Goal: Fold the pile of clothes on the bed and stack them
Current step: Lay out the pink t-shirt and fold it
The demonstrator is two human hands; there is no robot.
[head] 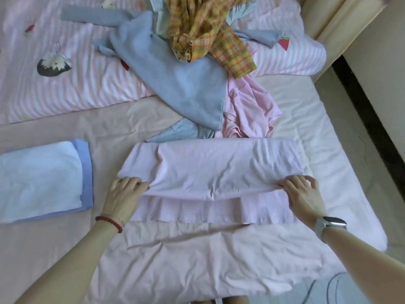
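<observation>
**On the bed: pink garment mid-fold, stack at left, pile beyond**

Nearest the camera, a pale pink garment (197,260) lies spread flat on the bed (341,172), its far part doubled over into a wide band across the middle.

Left hand (125,191), wrist bearing a red bead bracelet (109,222): fingers curled, pinching the left end of the folded band's near edge.

Right hand (302,191), wrist bearing a watch (331,224): fingers curled, gripping the right end of the same edge. Both hands hold the fold at the same level, well apart.

Left of the garment, apart from it: a folded stack (41,181) of two pieces, a white one on top of a blue one, whose edge shows along the right and near sides.

Beyond the fold, touching its far edge: an unfolded pile of clothes (197,88), namely a crumpled pink piece (247,106), a grey-blue top (179,84) draped over it, and a yellow plaid shirt (208,31) uppermost and farthest.

Under the pile's far part: a pink-striped quilt (76,91) with printed figures.
</observation>
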